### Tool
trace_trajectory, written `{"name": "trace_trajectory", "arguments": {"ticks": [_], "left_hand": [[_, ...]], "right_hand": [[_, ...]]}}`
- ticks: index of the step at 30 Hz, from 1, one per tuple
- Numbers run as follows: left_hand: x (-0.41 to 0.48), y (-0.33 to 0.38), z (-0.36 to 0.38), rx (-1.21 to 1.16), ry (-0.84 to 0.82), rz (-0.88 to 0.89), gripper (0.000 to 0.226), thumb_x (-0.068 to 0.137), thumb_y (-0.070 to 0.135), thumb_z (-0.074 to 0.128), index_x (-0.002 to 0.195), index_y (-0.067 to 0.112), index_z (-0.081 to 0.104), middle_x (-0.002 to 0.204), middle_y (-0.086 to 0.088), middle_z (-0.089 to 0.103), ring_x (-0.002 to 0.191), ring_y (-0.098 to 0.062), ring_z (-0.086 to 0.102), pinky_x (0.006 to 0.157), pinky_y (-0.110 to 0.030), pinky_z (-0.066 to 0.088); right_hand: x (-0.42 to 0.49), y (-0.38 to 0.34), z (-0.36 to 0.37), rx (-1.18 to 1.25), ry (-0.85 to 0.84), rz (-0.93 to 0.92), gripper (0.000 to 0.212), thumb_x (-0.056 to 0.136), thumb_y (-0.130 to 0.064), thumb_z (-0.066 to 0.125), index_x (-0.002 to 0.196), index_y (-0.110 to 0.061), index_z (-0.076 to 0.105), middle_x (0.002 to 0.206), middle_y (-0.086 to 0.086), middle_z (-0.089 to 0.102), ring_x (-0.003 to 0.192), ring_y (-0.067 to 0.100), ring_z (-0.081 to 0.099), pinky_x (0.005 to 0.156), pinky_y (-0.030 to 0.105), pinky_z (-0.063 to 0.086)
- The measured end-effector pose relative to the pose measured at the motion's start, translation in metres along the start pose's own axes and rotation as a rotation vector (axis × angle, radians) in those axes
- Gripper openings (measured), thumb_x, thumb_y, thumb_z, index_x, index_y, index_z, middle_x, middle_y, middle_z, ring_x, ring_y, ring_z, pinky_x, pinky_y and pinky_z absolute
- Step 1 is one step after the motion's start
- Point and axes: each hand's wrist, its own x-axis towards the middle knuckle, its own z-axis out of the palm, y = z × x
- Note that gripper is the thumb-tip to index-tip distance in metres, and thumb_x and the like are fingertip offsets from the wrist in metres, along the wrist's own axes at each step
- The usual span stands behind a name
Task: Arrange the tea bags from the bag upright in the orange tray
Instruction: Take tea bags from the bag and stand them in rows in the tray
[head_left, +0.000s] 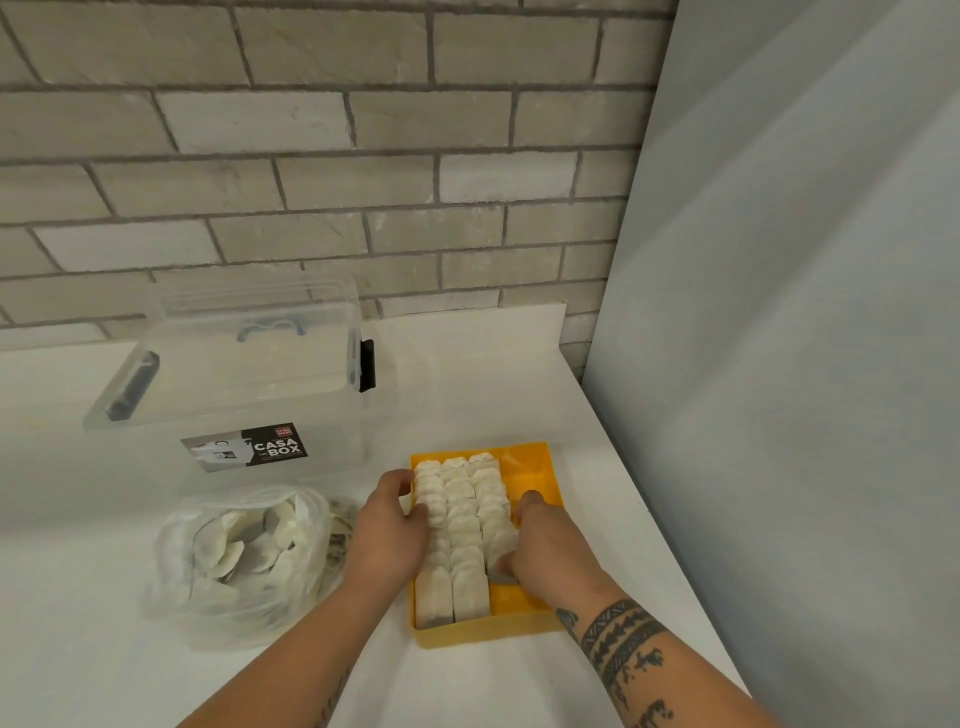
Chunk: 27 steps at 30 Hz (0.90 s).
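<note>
Counted: one orange tray (535, 467), one plastic bag (244, 561), one clear box (249, 374), two hands.

Inside the tray, tea bags (462, 519) in three rows side by side, filling its left part. Too overlapped for an exact number per row. Left and middle rows reaching from far wall to near wall; right row shorter, stopping short of the near wall. Off-white paper, squarish with clipped top corners, standing upright and packed face to face, the nearest ones showing a darker fill low down.

Left hand (392, 525) at the tray's left wall, fingers lightly bent and lying against the left row. Grip spread, pressing, pinching nothing. Right hand (540, 540) over the tray's bare right part, grip drawn together in a pinch at the near end of the right row of tea bags. Dark banded tattoo (618, 639) round the right forearm.

Left of the tray, just apart from it, the plastic bag: translucent, crumpled, mouth open upward, more tea bags heaped flat and loose within. Beyond the tray to the left, the clear box with dark side clips, a blue-grey handle and a black-and-white label (247, 448) reading "CASA BOX".

Under everything, a plain white bench (467, 686), the tray near its right edge. Behind the tray, a pale grey brick wall (311, 156) with darker joints — to the tray's right, a smooth grey panel (805, 312) rising from the bench edge.
</note>
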Motion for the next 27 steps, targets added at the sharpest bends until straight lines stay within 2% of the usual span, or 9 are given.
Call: {"name": "trace_trajectory", "arguments": {"ticks": [3, 5, 8, 12, 16, 20, 23, 27], "left_hand": [[0.0, 0.0, 0.0, 0.004, 0.001, -0.002, 0.037, 0.097, 0.013, 0.056, 0.132, 0.024, 0.055, 0.13, 0.006, 0.064, 0.113, -0.018, 0.06, 0.088, -0.032, 0.049], [0.0, 0.001, -0.001, 0.009, 0.003, -0.002, 0.038, 0.098, 0.013, 0.055, 0.134, 0.024, 0.054, 0.131, 0.005, 0.064, 0.113, -0.018, 0.061, 0.088, -0.033, 0.051], [0.0, 0.002, -0.001, 0.008, 0.002, -0.003, 0.037, 0.098, 0.014, 0.055, 0.134, 0.024, 0.054, 0.131, 0.005, 0.064, 0.107, -0.014, 0.059, 0.086, -0.032, 0.05], [-0.001, 0.002, -0.001, 0.014, -0.004, -0.005, 0.038, 0.098, 0.013, 0.055, 0.135, 0.023, 0.054, 0.132, 0.004, 0.063, 0.109, -0.016, 0.061, 0.085, -0.03, 0.048], [-0.001, 0.003, -0.002, 0.019, -0.018, -0.009, 0.038, 0.098, 0.015, 0.056, 0.135, 0.023, 0.053, 0.133, 0.004, 0.063, 0.11, -0.02, 0.064, 0.087, -0.033, 0.052], [-0.001, 0.006, -0.005, 0.035, -0.025, -0.008, 0.037, 0.098, 0.018, 0.057, 0.135, 0.022, 0.054, 0.134, 0.004, 0.062, 0.109, -0.019, 0.065, 0.088, -0.032, 0.052], [0.002, 0.009, -0.009, 0.051, -0.02, 0.0, 0.038, 0.097, 0.022, 0.059, 0.135, 0.021, 0.056, 0.133, 0.0, 0.063, 0.104, -0.017, 0.066, 0.093, -0.037, 0.054], [0.004, 0.018, -0.018, 0.041, 0.004, 0.064, 0.036, 0.098, 0.022, 0.06, 0.134, 0.019, 0.059, 0.137, 0.0, 0.058, 0.119, -0.021, 0.061, 0.102, -0.035, 0.048]], "right_hand": [[-0.001, 0.002, 0.003, 0.007, 0.079, -0.05, 0.044, 0.087, -0.016, 0.072, 0.125, -0.017, 0.05, 0.112, 0.0, 0.061, 0.088, 0.013, 0.054, 0.074, 0.026, 0.05], [-0.001, 0.002, 0.004, -0.004, 0.136, -0.09, 0.037, 0.09, -0.013, 0.068, 0.122, -0.019, 0.051, 0.109, -0.002, 0.061, 0.085, 0.011, 0.052, 0.073, 0.025, 0.05], [0.001, 0.001, 0.006, 0.007, 0.181, -0.12, 0.035, 0.089, -0.011, 0.066, 0.119, -0.021, 0.051, 0.109, -0.002, 0.062, 0.083, 0.011, 0.051, 0.074, 0.028, 0.053], [0.004, 0.002, 0.009, 0.011, 0.181, -0.13, 0.035, 0.092, -0.013, 0.066, 0.122, -0.021, 0.051, 0.108, -0.003, 0.062, 0.078, 0.008, 0.049, 0.069, 0.022, 0.045], [0.007, 0.002, 0.009, 0.005, 0.182, -0.133, 0.038, 0.092, -0.017, 0.069, 0.125, -0.02, 0.051, 0.112, -0.002, 0.063, 0.084, 0.01, 0.053, 0.072, 0.022, 0.046], [0.008, 0.001, 0.007, -0.023, 0.175, -0.127, 0.042, 0.092, -0.022, 0.071, 0.129, -0.019, 0.051, 0.119, 0.001, 0.062, 0.105, 0.019, 0.062, 0.079, 0.025, 0.048], [0.007, -0.002, 0.001, -0.053, 0.201, -0.141, 0.041, 0.091, -0.024, 0.071, 0.128, -0.018, 0.053, 0.121, 0.002, 0.062, 0.107, 0.02, 0.062, 0.084, 0.028, 0.052], [0.004, -0.012, -0.01, -0.073, 0.25, -0.157, 0.035, 0.093, -0.025, 0.069, 0.125, -0.021, 0.057, 0.121, 0.0, 0.063, 0.106, 0.019, 0.062, 0.082, 0.03, 0.051]]}}
